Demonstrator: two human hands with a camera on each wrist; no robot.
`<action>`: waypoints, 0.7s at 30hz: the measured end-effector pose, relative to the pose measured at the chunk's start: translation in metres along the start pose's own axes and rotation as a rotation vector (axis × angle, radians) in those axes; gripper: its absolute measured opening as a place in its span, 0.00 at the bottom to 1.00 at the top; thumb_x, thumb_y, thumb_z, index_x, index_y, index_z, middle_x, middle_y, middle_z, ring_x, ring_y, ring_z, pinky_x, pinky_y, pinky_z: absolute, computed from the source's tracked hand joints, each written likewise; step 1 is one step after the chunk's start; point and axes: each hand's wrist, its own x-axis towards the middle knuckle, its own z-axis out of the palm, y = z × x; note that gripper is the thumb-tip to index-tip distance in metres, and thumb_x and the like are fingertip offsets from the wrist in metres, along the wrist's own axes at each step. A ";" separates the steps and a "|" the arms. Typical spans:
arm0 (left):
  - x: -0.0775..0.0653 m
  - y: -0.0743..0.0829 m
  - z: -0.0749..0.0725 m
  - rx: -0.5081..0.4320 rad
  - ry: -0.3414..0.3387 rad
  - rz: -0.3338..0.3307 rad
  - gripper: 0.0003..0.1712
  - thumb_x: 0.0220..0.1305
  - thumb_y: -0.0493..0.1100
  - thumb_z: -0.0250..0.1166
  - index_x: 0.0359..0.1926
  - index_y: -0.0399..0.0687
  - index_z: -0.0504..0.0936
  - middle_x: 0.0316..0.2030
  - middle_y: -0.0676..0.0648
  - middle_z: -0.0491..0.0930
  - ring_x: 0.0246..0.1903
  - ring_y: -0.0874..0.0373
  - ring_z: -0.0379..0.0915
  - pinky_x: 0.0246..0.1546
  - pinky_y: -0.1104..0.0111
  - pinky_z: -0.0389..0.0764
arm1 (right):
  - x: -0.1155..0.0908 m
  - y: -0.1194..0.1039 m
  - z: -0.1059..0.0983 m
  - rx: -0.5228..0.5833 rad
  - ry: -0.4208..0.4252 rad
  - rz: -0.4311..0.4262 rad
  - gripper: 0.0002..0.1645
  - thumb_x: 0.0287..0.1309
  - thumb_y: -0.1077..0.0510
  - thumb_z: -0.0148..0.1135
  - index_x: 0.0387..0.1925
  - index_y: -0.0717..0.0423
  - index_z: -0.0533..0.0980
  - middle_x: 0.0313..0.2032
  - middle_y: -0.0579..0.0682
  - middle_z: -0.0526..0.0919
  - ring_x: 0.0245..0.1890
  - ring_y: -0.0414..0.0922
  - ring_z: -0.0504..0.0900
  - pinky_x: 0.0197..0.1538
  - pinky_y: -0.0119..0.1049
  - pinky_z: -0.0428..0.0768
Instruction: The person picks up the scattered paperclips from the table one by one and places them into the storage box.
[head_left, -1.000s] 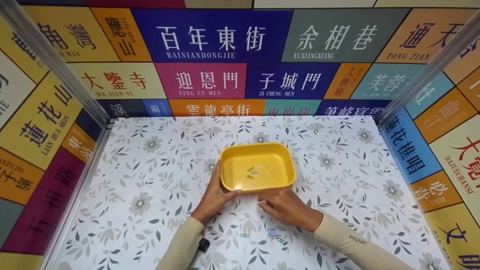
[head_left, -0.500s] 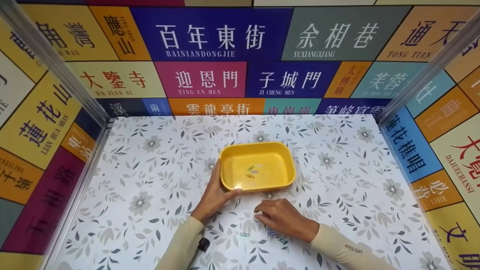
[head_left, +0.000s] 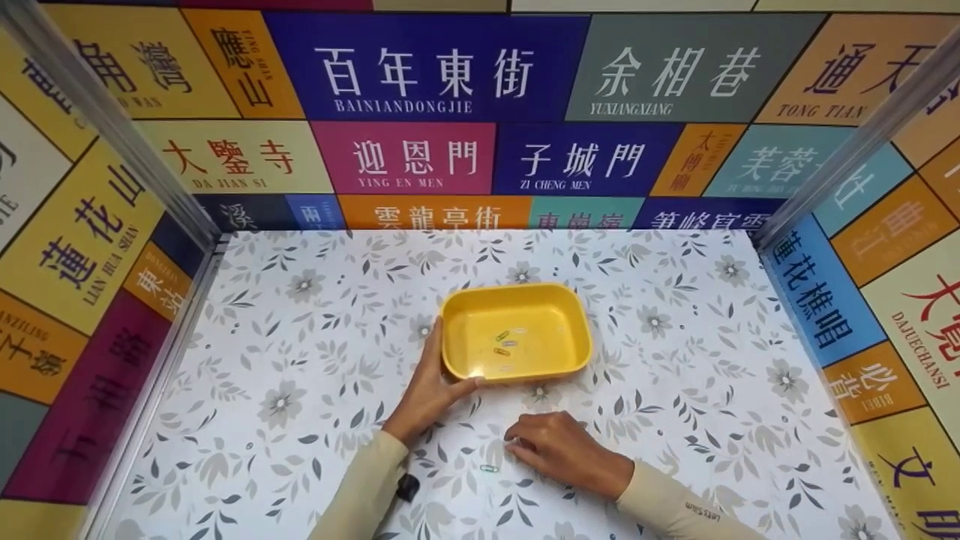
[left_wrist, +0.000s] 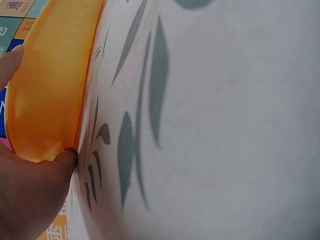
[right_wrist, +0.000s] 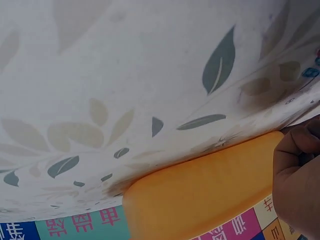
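Observation:
A yellow plastic box point(head_left: 517, 371) stands on the flower-patterned table. My left hand point(head_left: 427, 401) grips its near left corner, thumb at the front rim and fingers along the left wall; the left wrist view shows the thumb low against the box wall point(left_wrist: 55, 95). Several small paper clips point(head_left: 501, 351) lie on the box floor. My right hand point(head_left: 566, 454) is over the table in front of the box, fingers curled and thumb near the index finger; I cannot tell whether it pinches anything. A green paper clip point(head_left: 489, 469) lies left of its fingertips.
At the right edge of the right wrist view, a blue paper clip point(right_wrist: 311, 72) lies on the table point(head_left: 315, 450). Panels with large printed characters point(head_left: 420, 71) wall in the back and both sides. A small black object point(head_left: 407, 487) sits at my left sleeve.
My right hand has drawn back from the box's front edge toward me, now covering the paper clips that showed on the table. The left hand and the box have stayed put.

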 end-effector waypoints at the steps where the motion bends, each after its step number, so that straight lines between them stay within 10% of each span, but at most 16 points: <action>1: 0.000 0.000 0.000 0.001 0.000 0.001 0.77 0.58 0.54 0.84 0.92 0.59 0.37 0.90 0.51 0.40 0.88 0.50 0.38 0.87 0.50 0.42 | 0.000 0.000 0.001 -0.001 0.004 -0.005 0.03 0.73 0.58 0.73 0.43 0.52 0.90 0.34 0.41 0.87 0.31 0.31 0.81 0.36 0.26 0.82; 21: 0.001 -0.003 -0.002 -0.022 -0.009 0.048 0.77 0.60 0.54 0.84 0.91 0.49 0.37 0.90 0.46 0.39 0.88 0.48 0.37 0.87 0.50 0.41 | -0.006 -0.007 0.025 0.007 0.080 -0.122 0.03 0.68 0.61 0.76 0.39 0.49 0.89 0.33 0.39 0.85 0.31 0.33 0.80 0.38 0.25 0.80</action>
